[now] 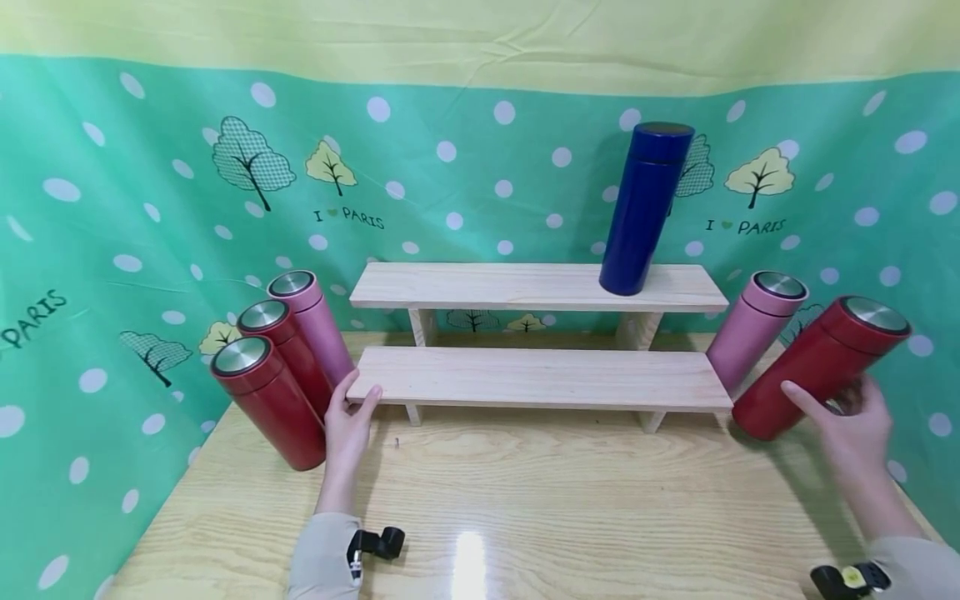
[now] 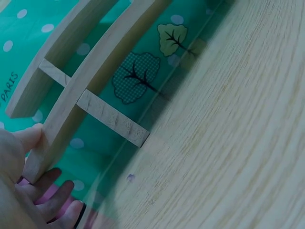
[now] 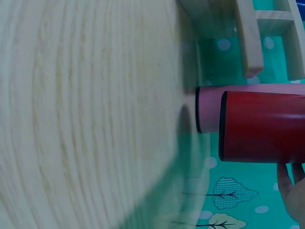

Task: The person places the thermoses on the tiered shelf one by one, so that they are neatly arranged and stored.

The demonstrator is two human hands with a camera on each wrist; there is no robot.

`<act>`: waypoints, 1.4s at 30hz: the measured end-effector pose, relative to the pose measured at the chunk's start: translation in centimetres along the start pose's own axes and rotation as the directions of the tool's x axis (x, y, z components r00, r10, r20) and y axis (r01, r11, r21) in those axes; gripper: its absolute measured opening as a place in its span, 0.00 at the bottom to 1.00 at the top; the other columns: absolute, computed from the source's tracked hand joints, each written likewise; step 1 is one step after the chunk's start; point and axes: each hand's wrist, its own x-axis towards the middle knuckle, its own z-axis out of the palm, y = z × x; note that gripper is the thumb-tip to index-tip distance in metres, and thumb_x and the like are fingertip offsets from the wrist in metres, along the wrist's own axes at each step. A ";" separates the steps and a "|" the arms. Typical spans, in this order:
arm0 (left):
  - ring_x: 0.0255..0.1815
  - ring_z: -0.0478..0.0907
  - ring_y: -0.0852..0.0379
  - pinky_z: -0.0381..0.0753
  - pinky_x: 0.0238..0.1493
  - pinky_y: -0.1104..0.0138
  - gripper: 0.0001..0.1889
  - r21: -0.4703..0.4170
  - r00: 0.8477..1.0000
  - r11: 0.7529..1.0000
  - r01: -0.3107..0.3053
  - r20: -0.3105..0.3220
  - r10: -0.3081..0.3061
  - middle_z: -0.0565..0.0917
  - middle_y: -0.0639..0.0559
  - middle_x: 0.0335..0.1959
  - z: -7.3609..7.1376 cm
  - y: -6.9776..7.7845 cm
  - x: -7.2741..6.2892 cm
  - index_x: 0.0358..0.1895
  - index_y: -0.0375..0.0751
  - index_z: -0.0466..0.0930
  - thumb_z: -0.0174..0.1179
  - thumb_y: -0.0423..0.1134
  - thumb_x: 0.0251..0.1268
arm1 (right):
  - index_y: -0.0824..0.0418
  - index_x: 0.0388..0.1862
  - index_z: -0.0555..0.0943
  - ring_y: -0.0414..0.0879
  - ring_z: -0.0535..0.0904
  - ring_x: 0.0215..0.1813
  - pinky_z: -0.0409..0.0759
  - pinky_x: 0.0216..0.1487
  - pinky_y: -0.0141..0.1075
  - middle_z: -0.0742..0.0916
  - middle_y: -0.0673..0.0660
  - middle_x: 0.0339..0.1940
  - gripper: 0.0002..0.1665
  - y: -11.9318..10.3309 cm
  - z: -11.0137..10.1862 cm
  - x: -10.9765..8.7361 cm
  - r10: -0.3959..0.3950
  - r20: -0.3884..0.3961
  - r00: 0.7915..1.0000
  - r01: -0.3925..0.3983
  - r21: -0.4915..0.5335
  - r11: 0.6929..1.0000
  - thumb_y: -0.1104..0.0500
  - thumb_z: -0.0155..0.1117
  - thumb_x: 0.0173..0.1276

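Note:
My left hand (image 1: 348,429) grips the left end of the lower board of a two-tier wooden shelf (image 1: 540,377). In the left wrist view, the thumb lies on the board's front and the fingers curl beneath its end. On the right, my right hand (image 1: 858,433) holds a red thermos bottle (image 1: 817,367) with a steel-topped lid. Its base (image 3: 222,126) appears raised off the table in the right wrist view. A pink thermos bottle (image 1: 757,329) stands just behind it, beside the shelf's right end.
A dark blue thermos bottle (image 1: 647,208) stands on the upper board (image 1: 480,283), toward the right. Left of the shelf, two red bottles (image 1: 273,400) and a pink bottle (image 1: 318,325) stand close together. A green dotted cloth (image 1: 465,167) hangs behind the wooden table (image 1: 525,500).

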 end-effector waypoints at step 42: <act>0.59 0.71 0.46 0.69 0.47 0.80 0.32 0.010 1.000 1.000 -0.001 -0.010 0.001 0.68 0.34 0.69 0.1 -0.1 -0.2 0.76 0.42 0.61 0.60 0.43 0.72 | 0.54 0.74 0.66 0.40 0.73 0.59 0.73 0.49 0.18 0.78 0.49 0.62 0.42 -7.4 4.3 -4.0 -0.349 0.108 0.931 0.330 0.167 0.929 0.74 0.67 0.62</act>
